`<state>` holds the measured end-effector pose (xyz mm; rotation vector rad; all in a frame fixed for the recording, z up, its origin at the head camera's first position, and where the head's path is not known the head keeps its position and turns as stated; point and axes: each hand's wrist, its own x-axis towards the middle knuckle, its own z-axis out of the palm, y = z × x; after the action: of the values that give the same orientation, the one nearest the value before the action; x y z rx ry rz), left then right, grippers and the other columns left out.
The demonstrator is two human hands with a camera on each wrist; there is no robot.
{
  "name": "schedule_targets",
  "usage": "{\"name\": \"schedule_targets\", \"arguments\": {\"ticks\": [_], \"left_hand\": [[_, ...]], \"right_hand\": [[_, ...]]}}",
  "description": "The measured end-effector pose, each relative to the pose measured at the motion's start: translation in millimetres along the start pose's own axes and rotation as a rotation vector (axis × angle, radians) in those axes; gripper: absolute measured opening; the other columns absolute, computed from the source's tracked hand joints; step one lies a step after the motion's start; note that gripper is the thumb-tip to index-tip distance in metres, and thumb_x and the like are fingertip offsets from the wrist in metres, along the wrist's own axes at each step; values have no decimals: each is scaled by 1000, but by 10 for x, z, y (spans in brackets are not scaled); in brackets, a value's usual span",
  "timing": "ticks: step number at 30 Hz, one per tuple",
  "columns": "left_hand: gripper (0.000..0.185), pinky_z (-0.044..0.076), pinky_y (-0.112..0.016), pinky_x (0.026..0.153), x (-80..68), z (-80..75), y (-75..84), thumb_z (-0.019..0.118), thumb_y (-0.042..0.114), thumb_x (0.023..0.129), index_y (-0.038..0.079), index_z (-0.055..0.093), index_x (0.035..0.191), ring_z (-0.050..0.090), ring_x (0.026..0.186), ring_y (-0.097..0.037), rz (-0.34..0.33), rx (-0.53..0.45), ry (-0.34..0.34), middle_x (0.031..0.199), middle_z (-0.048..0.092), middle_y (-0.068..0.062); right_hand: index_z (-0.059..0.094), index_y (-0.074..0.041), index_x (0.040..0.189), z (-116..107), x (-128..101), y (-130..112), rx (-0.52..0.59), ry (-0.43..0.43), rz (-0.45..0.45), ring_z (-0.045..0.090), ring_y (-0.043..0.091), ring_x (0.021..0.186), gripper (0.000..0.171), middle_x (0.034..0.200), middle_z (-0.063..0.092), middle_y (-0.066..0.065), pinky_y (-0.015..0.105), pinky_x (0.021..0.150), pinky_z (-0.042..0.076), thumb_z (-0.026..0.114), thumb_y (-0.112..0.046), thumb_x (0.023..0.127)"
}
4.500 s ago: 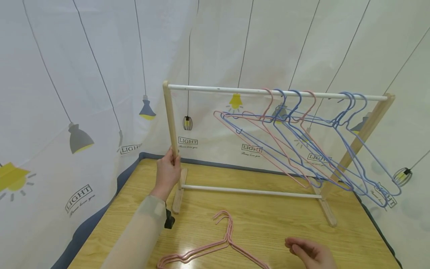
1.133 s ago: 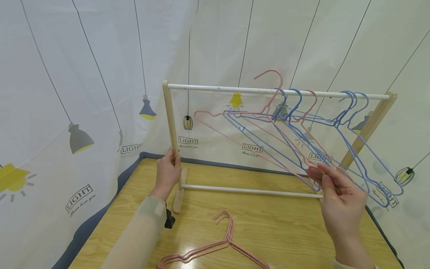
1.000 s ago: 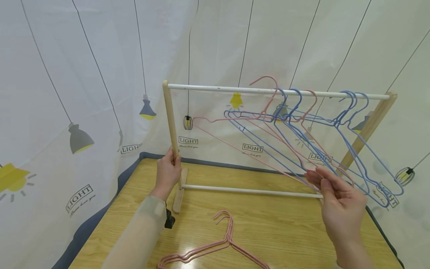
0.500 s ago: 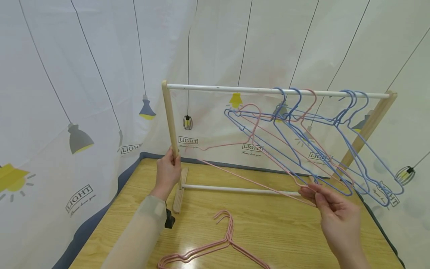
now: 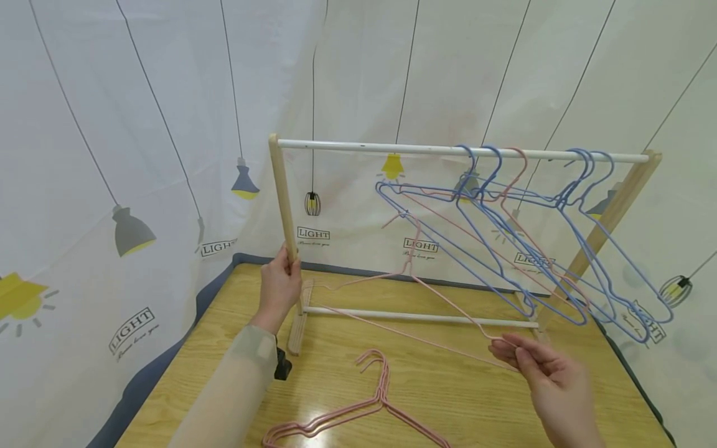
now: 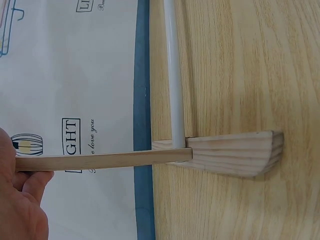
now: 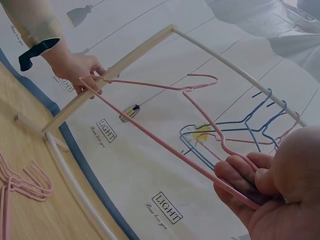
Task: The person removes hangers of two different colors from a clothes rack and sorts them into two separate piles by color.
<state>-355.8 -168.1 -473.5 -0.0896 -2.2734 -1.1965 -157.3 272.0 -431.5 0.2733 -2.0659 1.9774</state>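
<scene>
My left hand [image 5: 280, 281] grips the left wooden post [image 5: 284, 205] of a small clothes rack; the left wrist view shows fingers round that post [image 6: 100, 161]. In my right hand [image 5: 551, 382] a pink wire hanger [image 5: 442, 297] is pinched by one end, off the rail and in front of the rack. Its hook [image 7: 202, 82] points up and left in the head view. Several blue hangers [image 5: 493, 180] and a pink hanger [image 5: 515, 180] hang on the white rail [image 5: 370, 147]. On the table lies a small stack of pink hangers [image 5: 383, 398].
The rack stands on a wood-grain table [image 5: 448, 373], with a white lower bar [image 5: 414, 317] between its feet [image 5: 297, 333]. A white curtain [image 5: 185, 93] printed with lamps closes off the back and sides.
The right hand has taken the leftmost pink hanger off the rail and brought it down and toward the camera. The left hand stays on the post.
</scene>
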Motion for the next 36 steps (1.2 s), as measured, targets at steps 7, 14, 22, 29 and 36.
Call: {"name": "schedule_targets", "arguments": {"ticks": [7, 14, 22, 29, 36], "left_hand": [[20, 56, -43, 61, 0, 3, -6, 63, 2, 105, 2, 66, 124, 70, 71, -27, 20, -7, 5, 98, 77, -20], [20, 56, -42, 60, -2, 11, -18, 63, 4, 105, 3, 66, 125, 69, 71, -27, 14, -4, -2, 99, 77, -19], [18, 54, -42, 60, 4, 6, -6, 64, 3, 105, 3, 67, 122, 66, 69, -27, 12, -2, 14, 95, 77, -17], [23, 55, -43, 62, 1, -2, -6, 63, 4, 106, 4, 65, 129, 67, 72, -27, 9, -3, 3, 102, 77, -19], [23, 53, -41, 60, 0, -7, -7, 62, 5, 106, 4, 65, 129, 65, 69, -26, 6, -7, -3, 99, 76, -18]], "right_hand": [[63, 18, 130, -20, -93, 202, 32, -70, 24, 76, 19, 103, 27, 112, 78, 15, 32, 89, 58, 50, 5, 110], [61, 21, 128, -24, -203, 387, 21, -150, 23, 76, 20, 101, 26, 111, 78, 15, 33, 85, 59, 48, 7, 109], [53, 30, 127, -13, -351, 633, 149, -262, 33, 76, 20, 103, 27, 112, 77, 17, 36, 85, 60, 47, 12, 107], [68, 10, 128, -37, -444, 739, 232, -317, 163, 75, 22, 104, 28, 112, 78, 14, 38, 87, 59, 49, 8, 108], [75, -20, 129, -117, -505, 850, 374, -481, 197, 73, 23, 111, 46, 120, 76, 11, 39, 93, 57, 43, 7, 110]]}}
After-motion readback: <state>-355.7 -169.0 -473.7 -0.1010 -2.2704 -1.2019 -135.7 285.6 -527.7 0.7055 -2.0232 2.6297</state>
